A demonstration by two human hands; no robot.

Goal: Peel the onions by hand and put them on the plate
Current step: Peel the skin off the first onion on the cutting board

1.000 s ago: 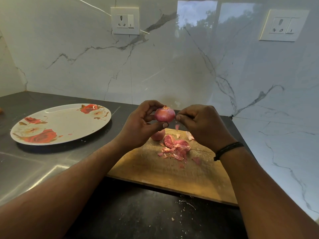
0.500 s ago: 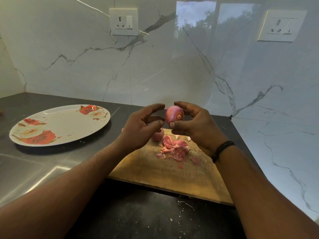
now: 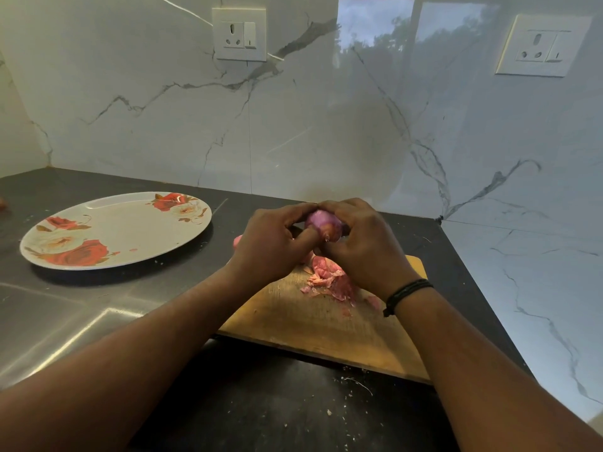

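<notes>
Head camera looks down on a dark counter point(image 3: 98, 308) in a corner of marble-patterned wall, with a wooden cutting board point(image 3: 326, 324) lying near the right side. Both hands meet just above the far end of that board. The left hand point(image 3: 270, 243) and the right hand point(image 3: 365, 246) each curl their fingers round one small red onion point(image 3: 321, 223), held between them in the air; its glossy purple flesh shows on top and a brownish tip pokes toward the camera. The step in hand looks like peeling: this onion seems partly stripped, the remaining dry skin near the tip being worked loose. A heap of pink onion skins point(image 3: 331, 282) lies on the board directly under the hands. A second onion point(image 3: 237, 241) peeks out just left of the left hand, mostly hidden, so its state cannot be told. The flowered plate point(image 3: 195, 220) sits well apart to the left on the counter and holds no onion. A black band circles the right wrist.

Next, I judge, the last skin must come off at the tip, dropping onto the heap, and then one hand needs to carry the bare onion leftward to the plate.
</notes>
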